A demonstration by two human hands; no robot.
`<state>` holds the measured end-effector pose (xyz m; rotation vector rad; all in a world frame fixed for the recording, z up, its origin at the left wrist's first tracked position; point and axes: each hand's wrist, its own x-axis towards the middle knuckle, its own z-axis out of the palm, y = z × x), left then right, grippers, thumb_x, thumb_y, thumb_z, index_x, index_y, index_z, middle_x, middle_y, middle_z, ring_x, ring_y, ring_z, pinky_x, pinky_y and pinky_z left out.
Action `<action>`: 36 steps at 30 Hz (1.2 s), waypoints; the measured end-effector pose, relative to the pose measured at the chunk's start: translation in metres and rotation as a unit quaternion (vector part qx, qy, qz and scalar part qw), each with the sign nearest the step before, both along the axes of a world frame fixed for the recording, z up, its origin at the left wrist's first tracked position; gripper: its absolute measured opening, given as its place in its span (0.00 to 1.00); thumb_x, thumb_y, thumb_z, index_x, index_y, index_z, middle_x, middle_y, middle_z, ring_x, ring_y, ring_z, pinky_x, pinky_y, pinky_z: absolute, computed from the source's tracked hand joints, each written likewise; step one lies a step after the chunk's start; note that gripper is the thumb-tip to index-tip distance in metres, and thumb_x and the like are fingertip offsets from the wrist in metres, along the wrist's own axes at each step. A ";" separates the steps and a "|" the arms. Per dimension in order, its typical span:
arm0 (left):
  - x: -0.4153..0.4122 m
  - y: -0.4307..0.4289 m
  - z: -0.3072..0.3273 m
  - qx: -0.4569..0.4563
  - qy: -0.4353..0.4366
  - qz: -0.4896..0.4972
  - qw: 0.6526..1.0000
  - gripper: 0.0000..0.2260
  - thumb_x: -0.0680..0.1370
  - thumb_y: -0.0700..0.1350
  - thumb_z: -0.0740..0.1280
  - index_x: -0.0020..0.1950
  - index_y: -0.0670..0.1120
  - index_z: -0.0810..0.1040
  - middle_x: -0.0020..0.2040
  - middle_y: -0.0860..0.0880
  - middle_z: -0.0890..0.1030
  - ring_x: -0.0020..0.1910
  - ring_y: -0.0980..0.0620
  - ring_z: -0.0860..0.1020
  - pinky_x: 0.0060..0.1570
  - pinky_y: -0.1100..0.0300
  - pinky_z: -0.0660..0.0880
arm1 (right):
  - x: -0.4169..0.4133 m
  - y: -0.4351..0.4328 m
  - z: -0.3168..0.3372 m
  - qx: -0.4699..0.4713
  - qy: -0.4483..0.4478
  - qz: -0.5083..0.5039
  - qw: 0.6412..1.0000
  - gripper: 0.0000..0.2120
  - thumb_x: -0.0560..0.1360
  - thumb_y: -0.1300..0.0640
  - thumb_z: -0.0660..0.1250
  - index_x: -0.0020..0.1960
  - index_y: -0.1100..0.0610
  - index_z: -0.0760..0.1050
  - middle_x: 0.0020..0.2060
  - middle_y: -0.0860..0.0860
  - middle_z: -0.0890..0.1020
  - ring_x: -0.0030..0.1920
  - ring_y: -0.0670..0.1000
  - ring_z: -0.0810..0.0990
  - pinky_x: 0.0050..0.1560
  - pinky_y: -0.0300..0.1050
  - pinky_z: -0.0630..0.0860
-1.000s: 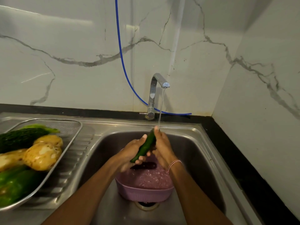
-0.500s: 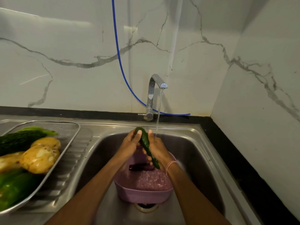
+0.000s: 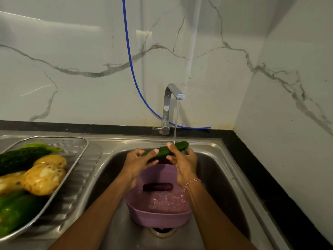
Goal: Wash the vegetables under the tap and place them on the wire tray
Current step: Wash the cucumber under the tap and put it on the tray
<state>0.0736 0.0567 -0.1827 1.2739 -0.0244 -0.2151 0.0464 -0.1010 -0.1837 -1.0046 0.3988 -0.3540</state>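
Note:
A dark green cucumber point(image 3: 180, 146) lies almost level under the running water of the steel tap point(image 3: 168, 103), above the sink point(image 3: 225, 170). My left hand point(image 3: 138, 160) grips its left end and my right hand point(image 3: 183, 162) holds its middle from below, thumb on top. Beneath them a pink colander point(image 3: 158, 212) stands in the sink with a dark purple vegetable point(image 3: 158, 187) inside. The wire tray point(image 3: 79, 152) on the left drainboard holds a bitter gourd point(image 3: 21, 156), potatoes point(image 3: 43, 177) and green peppers point(image 3: 16, 212).
A blue hose point(image 3: 131, 65) hangs down the marble wall and runs behind the tap. A black counter edge point(image 3: 270, 186) borders the sink on the right, below a side wall. The drain point(image 3: 162, 231) sits just in front of the colander.
The cucumber has turned from steeply tilted to nearly level, its right end now under the stream. Both hands shifted along it, up and toward the tap.

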 end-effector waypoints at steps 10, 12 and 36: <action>-0.029 -0.016 0.004 0.284 -0.020 -0.260 0.923 0.16 0.84 0.46 0.66 0.67 0.44 0.64 0.45 0.42 0.84 0.38 0.51 0.83 0.38 0.59 0.81 | 0.014 0.023 -0.014 -0.147 0.069 -0.007 0.987 0.10 0.85 0.55 0.65 0.65 0.54 0.70 0.47 0.54 0.80 0.40 0.49 0.81 0.42 0.44 0.82; -0.030 -0.019 0.007 0.280 -0.021 -0.281 0.918 0.15 0.84 0.42 0.64 0.67 0.41 0.63 0.42 0.43 0.82 0.35 0.52 0.81 0.35 0.60 0.79 | 0.015 0.019 -0.012 -0.109 0.094 -0.054 0.988 0.15 0.85 0.44 0.63 0.57 0.56 0.73 0.41 0.54 0.80 0.35 0.50 0.79 0.40 0.47 0.82; -0.026 -0.029 -0.003 0.329 -0.099 -0.187 0.920 0.14 0.75 0.36 0.72 0.60 0.44 0.79 0.28 0.49 0.79 0.23 0.53 0.74 0.23 0.60 0.72 | 0.002 0.005 0.001 -0.046 0.138 -0.017 0.989 0.29 0.85 0.34 0.50 0.55 0.59 0.76 0.39 0.60 0.88 0.40 0.59 0.88 0.42 0.50 0.84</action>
